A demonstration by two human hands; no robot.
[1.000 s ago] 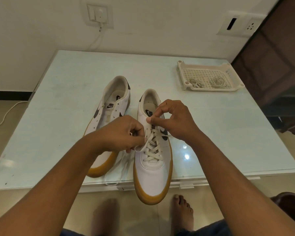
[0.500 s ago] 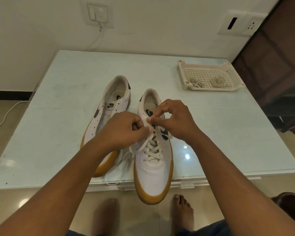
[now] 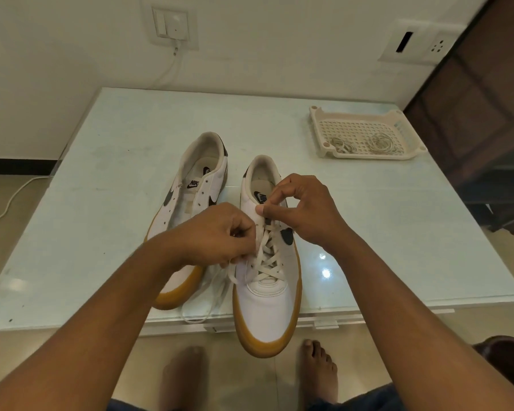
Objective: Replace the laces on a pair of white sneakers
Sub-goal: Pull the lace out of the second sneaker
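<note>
- White leather on a gum sole: the laced sneaker sits toe toward the person, overhanging the table edge, likely to keep its eyelets within easy reach.
- The left hand has its fingers curled, pinching the cream lace at the shoe's left side, probably to hold tension.
- The right hand pinches the same lace between thumb and forefinger by the top eyelets, seemingly feeding it through.
- Loose lace trails off the table edge.
- The bare sneaker waits just beside, its eyelets empty.
- The tray, well apart, holds 2 lace bundles, parked clear of the work.
</note>
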